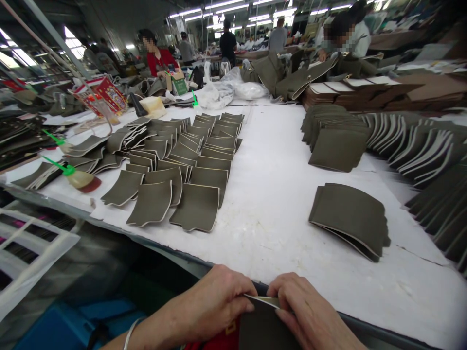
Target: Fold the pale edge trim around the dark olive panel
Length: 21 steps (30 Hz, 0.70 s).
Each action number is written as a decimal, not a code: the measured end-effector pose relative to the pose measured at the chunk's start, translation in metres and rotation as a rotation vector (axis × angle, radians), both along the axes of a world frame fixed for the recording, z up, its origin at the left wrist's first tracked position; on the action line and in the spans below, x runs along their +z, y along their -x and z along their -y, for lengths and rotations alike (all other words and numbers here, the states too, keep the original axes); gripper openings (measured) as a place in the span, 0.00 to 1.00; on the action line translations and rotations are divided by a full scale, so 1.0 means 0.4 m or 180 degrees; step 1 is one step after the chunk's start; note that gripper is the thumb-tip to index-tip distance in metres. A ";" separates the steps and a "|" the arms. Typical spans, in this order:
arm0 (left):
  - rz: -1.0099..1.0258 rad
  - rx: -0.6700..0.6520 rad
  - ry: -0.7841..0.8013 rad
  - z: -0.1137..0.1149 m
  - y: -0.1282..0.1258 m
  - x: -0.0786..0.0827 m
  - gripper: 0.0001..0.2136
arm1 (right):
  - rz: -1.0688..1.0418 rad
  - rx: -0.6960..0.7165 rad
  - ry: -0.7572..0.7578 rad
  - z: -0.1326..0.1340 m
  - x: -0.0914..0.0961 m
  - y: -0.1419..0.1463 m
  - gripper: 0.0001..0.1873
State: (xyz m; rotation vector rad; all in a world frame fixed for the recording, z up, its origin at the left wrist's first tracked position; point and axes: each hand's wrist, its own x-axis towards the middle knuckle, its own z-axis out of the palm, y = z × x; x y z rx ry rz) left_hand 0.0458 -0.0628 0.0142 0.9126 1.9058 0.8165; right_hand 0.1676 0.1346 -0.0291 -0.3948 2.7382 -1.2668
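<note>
Olive panel (268,326), top edge pinched between fingers (241,283), perhaps two layers

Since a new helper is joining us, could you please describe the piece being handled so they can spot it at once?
Start from the white-topped table and come down to its near edge. There the left hand and right hand pinch the top of an olive-grey piece, its pale edge showing. Unlike the similar pieces lying on the table, this one is held.

The frame's bottom edge cuts off the held olive panel (265,326).
</note>
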 end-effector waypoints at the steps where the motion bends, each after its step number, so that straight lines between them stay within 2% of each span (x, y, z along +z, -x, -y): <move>1: -0.0029 -0.0011 -0.0016 0.000 0.000 -0.001 0.07 | 0.0000 -0.0003 0.0005 0.000 0.001 0.000 0.08; 11: -0.0010 0.0267 0.0126 -0.011 -0.006 -0.007 0.09 | -0.0067 -0.0004 -0.0242 -0.004 -0.001 0.001 0.09; 16: -0.0684 -0.0142 0.0043 -0.012 -0.014 -0.025 0.06 | -0.0074 0.0049 -0.0547 -0.002 -0.009 -0.003 0.11; 21: -0.1186 -0.0473 0.0070 -0.017 -0.031 -0.043 0.09 | -0.0183 -0.0004 -0.0498 0.001 -0.003 0.001 0.10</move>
